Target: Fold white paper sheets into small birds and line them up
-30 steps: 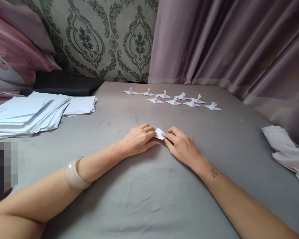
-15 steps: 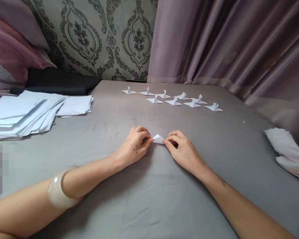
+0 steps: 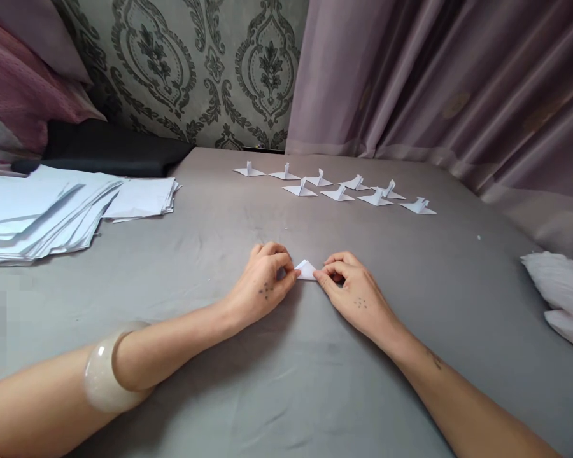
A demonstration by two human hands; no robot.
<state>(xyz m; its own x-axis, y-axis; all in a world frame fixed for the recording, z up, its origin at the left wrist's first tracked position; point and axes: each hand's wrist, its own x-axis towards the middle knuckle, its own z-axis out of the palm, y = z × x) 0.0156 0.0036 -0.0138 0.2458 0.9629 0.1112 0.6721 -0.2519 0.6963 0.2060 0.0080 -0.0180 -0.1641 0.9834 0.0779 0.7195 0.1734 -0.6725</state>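
A small piece of folded white paper (image 3: 306, 270), roughly triangular with its point away from me, lies between my hands just above the grey cloth. My left hand (image 3: 270, 275) pinches its left corner between thumb and fingers. At the right corner, my right hand (image 3: 349, 280) pinches it in the same way. The fingertips partly cover both ends of the paper. Farther back stand several folded paper figures (image 3: 300, 188) in two rows, each with spread flat points and an upright middle part.
Stacks of white paper sheets (image 3: 42, 216) lie at the left, in front of a black cloth (image 3: 114, 147). Crumpled whitish fabric (image 3: 558, 280) lies at the right edge. A patterned wall (image 3: 210, 70) and a purple curtain (image 3: 344, 76) border the grey cloth surface (image 3: 286, 369).
The view has shifted slightly. My left hand has come a little closer to the right one, and less of the folded paper's width shows between them. Both still grip it.
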